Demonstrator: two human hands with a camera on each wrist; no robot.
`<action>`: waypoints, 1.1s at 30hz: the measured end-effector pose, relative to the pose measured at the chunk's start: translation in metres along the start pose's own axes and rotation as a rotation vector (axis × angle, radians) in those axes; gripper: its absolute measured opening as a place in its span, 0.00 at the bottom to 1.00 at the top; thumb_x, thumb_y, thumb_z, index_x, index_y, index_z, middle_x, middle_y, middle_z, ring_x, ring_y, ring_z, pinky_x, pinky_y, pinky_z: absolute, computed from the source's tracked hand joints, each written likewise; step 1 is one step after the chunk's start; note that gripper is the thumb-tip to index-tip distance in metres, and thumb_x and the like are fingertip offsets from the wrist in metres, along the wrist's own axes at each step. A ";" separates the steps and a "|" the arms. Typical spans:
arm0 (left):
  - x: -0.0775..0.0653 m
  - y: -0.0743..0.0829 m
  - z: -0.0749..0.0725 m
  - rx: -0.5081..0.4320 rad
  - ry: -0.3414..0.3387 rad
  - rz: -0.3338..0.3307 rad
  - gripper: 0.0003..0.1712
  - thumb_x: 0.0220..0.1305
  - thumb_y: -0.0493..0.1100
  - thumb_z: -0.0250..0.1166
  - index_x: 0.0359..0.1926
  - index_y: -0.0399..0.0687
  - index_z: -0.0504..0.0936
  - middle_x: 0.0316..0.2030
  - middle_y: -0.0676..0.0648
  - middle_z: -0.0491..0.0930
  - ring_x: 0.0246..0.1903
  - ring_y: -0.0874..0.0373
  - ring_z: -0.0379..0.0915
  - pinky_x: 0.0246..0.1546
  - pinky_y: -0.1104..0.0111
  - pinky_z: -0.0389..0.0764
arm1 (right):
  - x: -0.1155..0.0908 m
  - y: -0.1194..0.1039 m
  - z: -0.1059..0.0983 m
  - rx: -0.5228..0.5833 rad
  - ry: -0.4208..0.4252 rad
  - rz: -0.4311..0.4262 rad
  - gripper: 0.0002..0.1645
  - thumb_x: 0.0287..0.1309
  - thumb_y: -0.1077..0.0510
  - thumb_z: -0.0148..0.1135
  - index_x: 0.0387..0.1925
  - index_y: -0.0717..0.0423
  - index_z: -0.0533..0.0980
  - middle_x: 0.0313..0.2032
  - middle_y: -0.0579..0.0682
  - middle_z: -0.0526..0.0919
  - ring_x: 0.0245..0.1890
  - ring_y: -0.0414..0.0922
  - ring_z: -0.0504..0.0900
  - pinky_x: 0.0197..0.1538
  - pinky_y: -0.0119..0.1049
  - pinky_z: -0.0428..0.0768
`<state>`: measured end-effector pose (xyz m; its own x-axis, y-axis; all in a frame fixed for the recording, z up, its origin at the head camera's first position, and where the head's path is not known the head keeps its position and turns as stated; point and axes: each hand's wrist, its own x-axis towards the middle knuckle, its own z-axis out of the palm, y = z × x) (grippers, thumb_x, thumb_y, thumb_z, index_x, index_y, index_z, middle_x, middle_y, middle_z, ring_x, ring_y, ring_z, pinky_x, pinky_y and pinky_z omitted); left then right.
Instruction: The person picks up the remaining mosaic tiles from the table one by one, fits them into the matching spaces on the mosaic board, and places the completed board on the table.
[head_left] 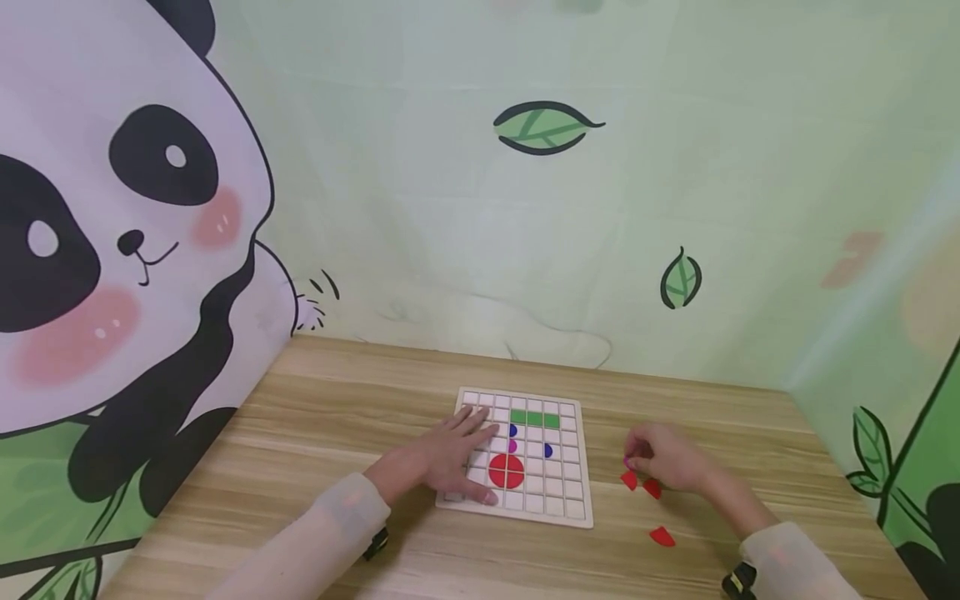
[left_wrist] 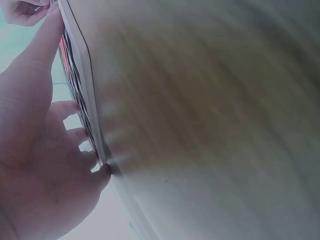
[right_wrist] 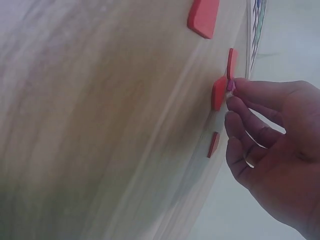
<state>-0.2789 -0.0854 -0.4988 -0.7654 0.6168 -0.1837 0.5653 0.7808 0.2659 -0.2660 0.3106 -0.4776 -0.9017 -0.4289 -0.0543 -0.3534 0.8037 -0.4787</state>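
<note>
A white grid board lies flat on the table. Red quarter pieces form a disc on it, beside a green strip, blue half-rounds and a magenta piece. My left hand rests on the board's left side, fingers spread; in the left wrist view its fingertips lie along the board's edge. To the right of the board, my right hand pinches a small magenta piece between thumb and index finger, just above loose red pieces. The fingers partly hide that piece.
Another red piece lies nearer the front of the wooden table. A printed cloth with a panda and leaves rises behind the table and at its sides.
</note>
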 end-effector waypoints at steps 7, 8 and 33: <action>-0.001 0.001 -0.002 -0.003 -0.004 -0.002 0.68 0.56 0.82 0.67 0.86 0.58 0.51 0.86 0.46 0.39 0.84 0.42 0.31 0.81 0.45 0.49 | 0.000 0.001 0.002 0.043 0.000 0.010 0.08 0.64 0.66 0.72 0.35 0.53 0.79 0.30 0.42 0.79 0.32 0.42 0.75 0.34 0.34 0.78; -0.001 0.001 -0.002 -0.001 -0.004 0.000 0.68 0.56 0.82 0.67 0.86 0.58 0.51 0.86 0.46 0.39 0.84 0.42 0.31 0.81 0.45 0.49 | 0.000 0.001 0.002 0.052 -0.003 0.014 0.09 0.64 0.66 0.72 0.35 0.53 0.79 0.30 0.42 0.79 0.31 0.42 0.75 0.34 0.33 0.78; 0.000 0.000 0.001 -0.008 0.007 0.001 0.68 0.55 0.82 0.67 0.86 0.58 0.51 0.86 0.46 0.39 0.84 0.42 0.31 0.81 0.45 0.48 | 0.035 -0.042 0.017 0.217 0.073 -0.064 0.03 0.68 0.64 0.70 0.39 0.56 0.82 0.36 0.46 0.83 0.38 0.46 0.79 0.42 0.35 0.81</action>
<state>-0.2788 -0.0857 -0.4996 -0.7670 0.6169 -0.1767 0.5638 0.7793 0.2736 -0.2787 0.2551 -0.4745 -0.8978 -0.4385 0.0421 -0.3557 0.6652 -0.6565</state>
